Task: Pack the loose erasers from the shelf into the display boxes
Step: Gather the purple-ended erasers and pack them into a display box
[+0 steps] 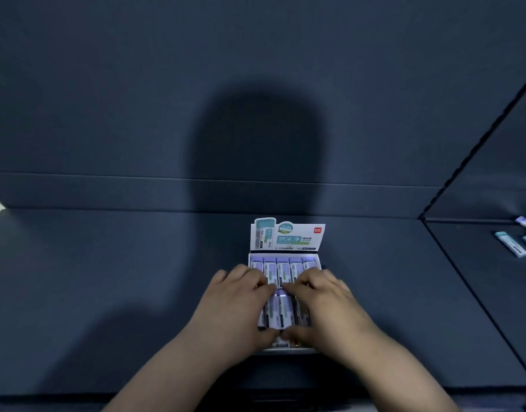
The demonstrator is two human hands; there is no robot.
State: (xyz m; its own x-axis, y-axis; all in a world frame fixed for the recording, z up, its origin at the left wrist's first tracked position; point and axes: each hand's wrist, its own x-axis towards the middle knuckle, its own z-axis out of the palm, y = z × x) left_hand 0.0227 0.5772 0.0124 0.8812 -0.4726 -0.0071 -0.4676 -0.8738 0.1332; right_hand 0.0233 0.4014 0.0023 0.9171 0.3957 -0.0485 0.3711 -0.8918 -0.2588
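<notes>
Purple erasers (281, 312) fill the display box (285, 254); left hand (238, 304) and right hand (324, 307) pinch the near row; loose erasers (511, 243) lie far right.

The standing flap (287, 237) of the display box (253, 260) has big pale letters on a teal patch and a small red logo in its top right corner. Both are too blurry to read. The eraser wrappers (282, 270) show tiny print, also unreadable.
</notes>
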